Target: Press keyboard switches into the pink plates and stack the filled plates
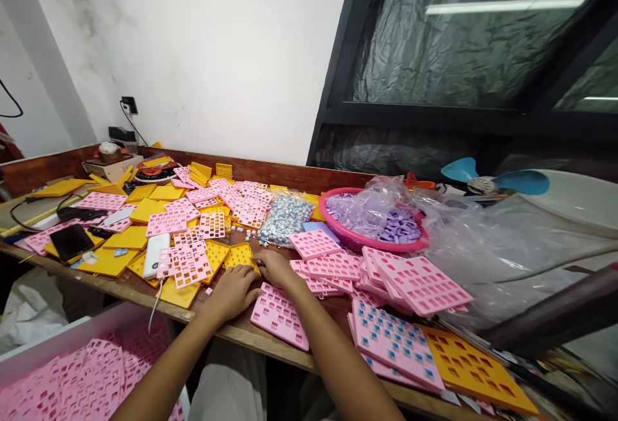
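Note:
My left hand (pixel 235 292) lies low over the wooden table by its front edge, thumb apart from the fingers. Its fingertips reach the near edge of a small yellow plate with studs (pixel 240 255). At the right corner of that plate is my right hand (pixel 276 271), fingers bent and pressed together; whatever they pinch is hidden. A dark spot shows by its fingertips. Below the right wrist lies a pink plate with square holes (pixel 277 318), partly covered by the forearm. A tiny pink piece (pixel 208 291) sits left of my left hand.
Behind my hands are a clear bag of blue and white pieces (pixel 286 218) and a pink basket (pixel 338 237) of purple pieces. Pink plates (pixel 420 279) pile up at right, near a blue-studded plate (pixel 393 344). A white power bank (pixel 155 255) lies left; a box (pixel 178 402) stands below.

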`<state>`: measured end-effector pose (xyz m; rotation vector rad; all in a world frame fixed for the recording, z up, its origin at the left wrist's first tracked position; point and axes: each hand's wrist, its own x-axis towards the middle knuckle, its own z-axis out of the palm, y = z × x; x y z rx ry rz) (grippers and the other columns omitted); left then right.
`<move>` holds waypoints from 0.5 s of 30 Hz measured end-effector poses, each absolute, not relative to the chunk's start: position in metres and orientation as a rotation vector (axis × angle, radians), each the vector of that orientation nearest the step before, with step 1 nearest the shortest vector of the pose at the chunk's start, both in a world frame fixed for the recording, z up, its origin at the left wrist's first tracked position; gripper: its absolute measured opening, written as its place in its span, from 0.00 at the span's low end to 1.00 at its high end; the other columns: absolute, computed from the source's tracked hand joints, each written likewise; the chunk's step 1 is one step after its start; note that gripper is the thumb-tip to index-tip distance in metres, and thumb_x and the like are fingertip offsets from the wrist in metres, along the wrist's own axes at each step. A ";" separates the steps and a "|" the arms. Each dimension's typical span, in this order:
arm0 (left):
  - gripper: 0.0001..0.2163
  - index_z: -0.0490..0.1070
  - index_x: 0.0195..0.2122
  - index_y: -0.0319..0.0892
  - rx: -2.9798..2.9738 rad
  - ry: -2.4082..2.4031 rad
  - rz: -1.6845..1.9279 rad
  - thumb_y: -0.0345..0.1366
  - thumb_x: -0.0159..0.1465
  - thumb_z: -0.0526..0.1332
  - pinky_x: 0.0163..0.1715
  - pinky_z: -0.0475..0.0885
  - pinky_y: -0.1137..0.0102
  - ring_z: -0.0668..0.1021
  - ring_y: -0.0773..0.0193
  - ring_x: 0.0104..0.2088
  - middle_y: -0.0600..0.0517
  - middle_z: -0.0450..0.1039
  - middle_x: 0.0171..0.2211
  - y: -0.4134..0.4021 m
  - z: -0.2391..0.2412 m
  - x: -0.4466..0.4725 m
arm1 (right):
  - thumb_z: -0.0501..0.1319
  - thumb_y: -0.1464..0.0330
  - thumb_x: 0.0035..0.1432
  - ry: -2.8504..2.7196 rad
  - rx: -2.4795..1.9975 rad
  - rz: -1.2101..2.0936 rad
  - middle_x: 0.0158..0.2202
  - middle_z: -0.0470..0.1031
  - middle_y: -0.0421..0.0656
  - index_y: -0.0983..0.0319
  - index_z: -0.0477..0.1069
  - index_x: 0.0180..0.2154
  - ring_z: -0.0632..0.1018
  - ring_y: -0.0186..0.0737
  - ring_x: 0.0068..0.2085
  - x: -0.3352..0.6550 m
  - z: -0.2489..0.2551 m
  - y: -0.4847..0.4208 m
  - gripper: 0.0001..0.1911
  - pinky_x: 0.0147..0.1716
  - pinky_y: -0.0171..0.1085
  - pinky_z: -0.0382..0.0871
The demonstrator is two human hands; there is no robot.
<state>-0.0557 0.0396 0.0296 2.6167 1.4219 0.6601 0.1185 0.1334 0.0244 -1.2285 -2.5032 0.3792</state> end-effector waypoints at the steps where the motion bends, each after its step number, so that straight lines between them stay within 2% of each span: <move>1: 0.11 0.72 0.49 0.45 2.612 1.458 0.630 0.42 0.69 0.58 0.52 0.67 0.59 0.73 0.53 0.52 0.46 0.74 0.50 0.044 0.025 -0.062 | 0.61 0.77 0.56 -2.491 -1.223 0.374 0.47 0.80 0.44 0.57 0.79 0.45 0.77 0.45 0.50 0.116 0.020 0.135 0.17 0.49 0.36 0.65; 3: 0.10 0.73 0.42 0.44 2.593 1.546 0.601 0.44 0.69 0.58 0.49 0.67 0.60 0.75 0.54 0.48 0.47 0.75 0.44 0.050 0.018 -0.071 | 0.61 0.77 0.56 -2.472 -1.198 0.383 0.45 0.80 0.43 0.57 0.79 0.44 0.78 0.44 0.48 0.114 0.013 0.136 0.17 0.48 0.36 0.66; 6: 0.16 0.73 0.32 0.43 2.534 1.705 0.520 0.50 0.66 0.60 0.45 0.67 0.61 0.76 0.54 0.41 0.47 0.75 0.36 0.068 0.020 -0.079 | 0.62 0.78 0.54 -2.402 -1.179 0.406 0.46 0.78 0.45 0.57 0.77 0.48 0.78 0.44 0.47 0.119 0.009 0.131 0.20 0.46 0.37 0.67; 8: 0.18 0.73 0.30 0.43 2.477 1.789 0.438 0.53 0.64 0.61 0.41 0.67 0.63 0.76 0.54 0.37 0.47 0.75 0.33 0.092 0.030 -0.080 | 0.63 0.78 0.54 -2.313 -1.167 0.443 0.46 0.77 0.46 0.58 0.75 0.50 0.77 0.44 0.47 0.126 0.012 0.127 0.21 0.46 0.38 0.68; 10: 0.16 0.74 0.33 0.43 2.430 1.859 0.448 0.51 0.65 0.61 0.39 0.67 0.65 0.77 0.56 0.38 0.46 0.76 0.35 0.123 0.042 -0.076 | 0.63 0.78 0.56 -2.220 -1.125 0.506 0.43 0.76 0.46 0.60 0.77 0.47 0.77 0.43 0.45 0.134 0.017 0.125 0.18 0.46 0.38 0.68; 12: 0.11 0.74 0.40 0.44 2.384 1.920 0.535 0.45 0.66 0.60 0.40 0.67 0.68 0.77 0.57 0.43 0.46 0.76 0.43 0.157 0.051 -0.070 | 0.63 0.78 0.56 -2.122 -1.089 0.559 0.41 0.75 0.46 0.61 0.79 0.43 0.76 0.42 0.44 0.143 0.020 0.126 0.14 0.46 0.39 0.69; 15: 0.09 0.73 0.43 0.42 2.262 1.961 0.490 0.38 0.63 0.64 0.40 0.67 0.69 0.77 0.57 0.44 0.45 0.76 0.45 0.196 0.048 -0.060 | 0.62 0.78 0.56 -1.998 -1.090 0.614 0.40 0.75 0.46 0.62 0.79 0.40 0.76 0.41 0.42 0.155 0.019 0.131 0.12 0.43 0.38 0.70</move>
